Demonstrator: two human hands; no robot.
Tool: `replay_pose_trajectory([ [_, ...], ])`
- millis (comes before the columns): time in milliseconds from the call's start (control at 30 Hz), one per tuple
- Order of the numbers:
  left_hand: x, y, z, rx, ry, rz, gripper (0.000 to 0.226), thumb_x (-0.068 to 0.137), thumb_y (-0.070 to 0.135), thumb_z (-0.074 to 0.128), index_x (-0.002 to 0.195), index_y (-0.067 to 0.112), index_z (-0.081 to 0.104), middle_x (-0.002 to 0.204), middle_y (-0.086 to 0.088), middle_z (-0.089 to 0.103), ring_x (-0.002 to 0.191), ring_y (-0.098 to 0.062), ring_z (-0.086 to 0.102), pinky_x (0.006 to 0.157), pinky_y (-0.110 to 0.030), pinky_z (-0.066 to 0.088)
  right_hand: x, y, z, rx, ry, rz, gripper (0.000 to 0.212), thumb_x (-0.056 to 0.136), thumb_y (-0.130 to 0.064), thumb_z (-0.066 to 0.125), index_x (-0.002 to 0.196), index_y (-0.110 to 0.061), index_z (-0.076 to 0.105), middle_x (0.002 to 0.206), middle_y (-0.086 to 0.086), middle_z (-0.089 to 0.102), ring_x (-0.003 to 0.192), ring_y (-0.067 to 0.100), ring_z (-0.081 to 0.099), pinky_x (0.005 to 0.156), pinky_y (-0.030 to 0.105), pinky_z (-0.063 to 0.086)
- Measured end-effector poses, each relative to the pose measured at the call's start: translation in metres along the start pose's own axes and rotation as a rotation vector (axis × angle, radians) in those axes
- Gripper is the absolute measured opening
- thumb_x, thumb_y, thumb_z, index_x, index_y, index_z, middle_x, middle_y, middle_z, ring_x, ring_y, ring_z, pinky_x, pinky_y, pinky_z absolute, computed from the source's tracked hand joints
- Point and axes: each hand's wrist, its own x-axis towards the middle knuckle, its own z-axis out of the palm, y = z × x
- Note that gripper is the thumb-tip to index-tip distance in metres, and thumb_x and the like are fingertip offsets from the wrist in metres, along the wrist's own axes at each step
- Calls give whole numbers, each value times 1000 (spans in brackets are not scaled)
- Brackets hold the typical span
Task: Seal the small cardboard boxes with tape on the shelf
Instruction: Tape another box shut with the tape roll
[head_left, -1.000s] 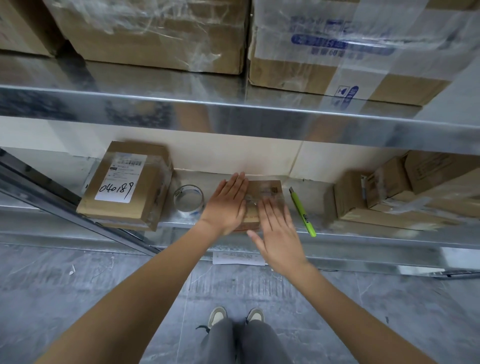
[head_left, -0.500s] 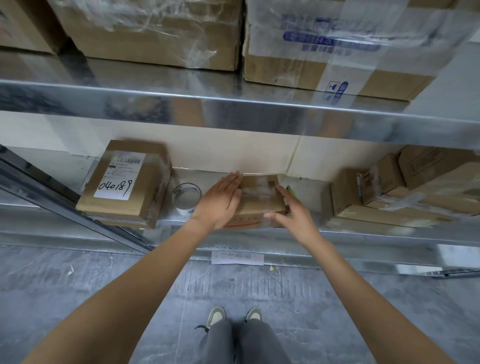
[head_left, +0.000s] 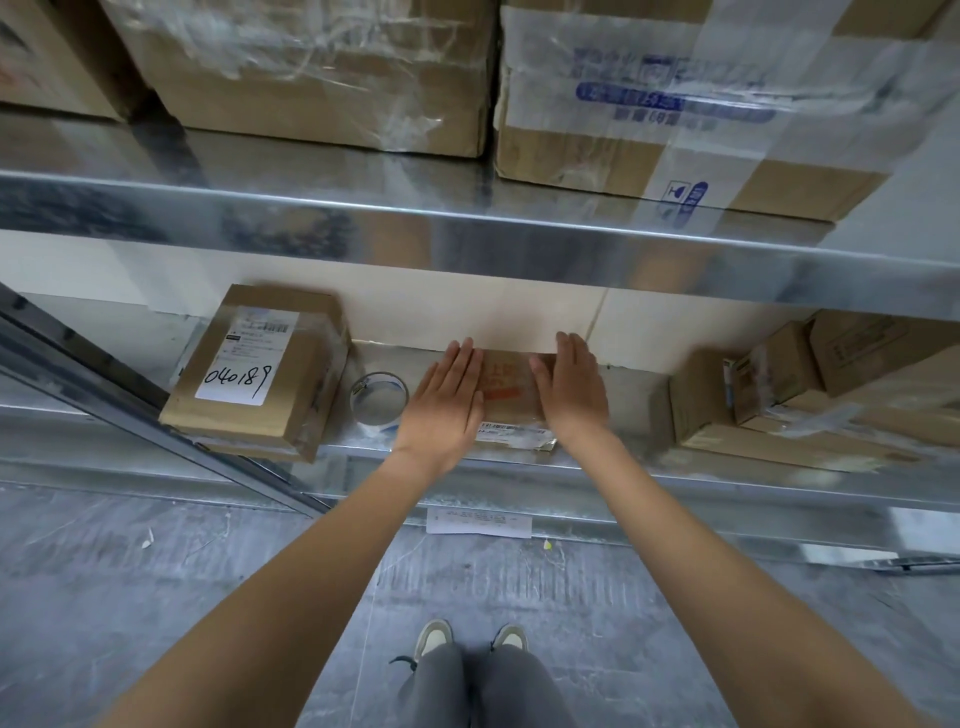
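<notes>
A small cardboard box (head_left: 506, 395) lies on the lower metal shelf (head_left: 634, 470), red print facing up and a barcode label on its near side. My left hand (head_left: 447, 405) lies flat against its left side and top edge, fingers straight and together. My right hand (head_left: 571, 392) presses its right side the same way, so the box is held between both palms. A roll of clear tape (head_left: 379, 402) stands on the shelf just left of my left hand.
A larger box with a white label reading 040189 (head_left: 260, 374) sits at the left, overhanging the shelf edge. Several small boxes (head_left: 779, 405) are piled at the right. The upper shelf (head_left: 467, 234) carries big taped cartons. A paper slip (head_left: 478, 521) lies on the floor.
The small box has been turned over, so red print now faces up. My right hand moved from its top to its right side. The green pen is now hidden.
</notes>
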Motion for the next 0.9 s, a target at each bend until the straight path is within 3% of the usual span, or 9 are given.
replay_pose_trajectory([
  [100,4,-3,2,9,-19,13,56,98,28,25,144,0,41,152,-16,38,143,-29,34,113,-44,35,-6,-9,9,-149,-91,-211,58,104,-42,24,155,-15,15,163,0,9,150,15,5,120,40,6],
  [167,5,-4,4,20,-33,18,55,98,27,26,143,-1,43,151,-16,39,142,-30,36,112,-45,37,-7,-9,13,-238,-147,-231,62,103,-47,18,156,-16,7,163,-3,0,149,12,-5,120,44,-2],
  [267,6,-2,3,23,-36,13,55,98,27,26,142,-1,45,151,-17,40,141,-31,36,111,-46,38,-7,-6,13,-327,-169,-237,69,100,-54,9,155,-14,2,163,-1,-4,149,12,-8,120,47,-4],
  [367,7,-1,2,41,-23,8,56,98,26,24,143,0,44,152,-16,39,141,-30,36,111,-46,37,-27,-5,13,-287,-108,-261,86,89,-64,0,154,-10,13,163,3,8,150,14,3,119,47,1],
  [433,8,0,5,52,-26,-8,57,97,26,22,144,0,42,153,-15,37,142,-30,35,112,-45,36,-55,4,17,-240,-34,-326,85,92,-66,11,152,-8,25,160,6,20,149,17,15,118,48,8],
  [600,12,0,4,83,-41,12,67,94,34,4,151,6,27,160,-9,21,149,-23,19,120,-40,22,-78,18,24,-203,-41,-368,78,95,-61,24,153,-9,21,160,6,19,149,16,8,119,46,8],
  [700,11,0,4,71,-20,12,67,95,34,6,151,5,29,159,-10,23,148,-24,20,119,-41,23,-76,16,25,-198,-22,-372,75,95,-55,33,151,-7,26,159,8,24,148,19,16,117,46,12],
  [800,11,-1,6,58,-24,25,68,94,36,4,152,6,26,160,-8,21,149,-23,17,120,-38,19,-77,14,28,-165,40,-371,73,89,-42,61,147,-6,35,153,10,35,143,25,30,116,48,22],
  [900,10,-2,5,33,-7,33,68,95,36,6,151,6,27,160,-8,22,149,-23,18,120,-39,19,-60,17,15,-144,57,-377,90,70,-37,82,145,-9,40,144,12,46,132,31,43,108,51,38],
])
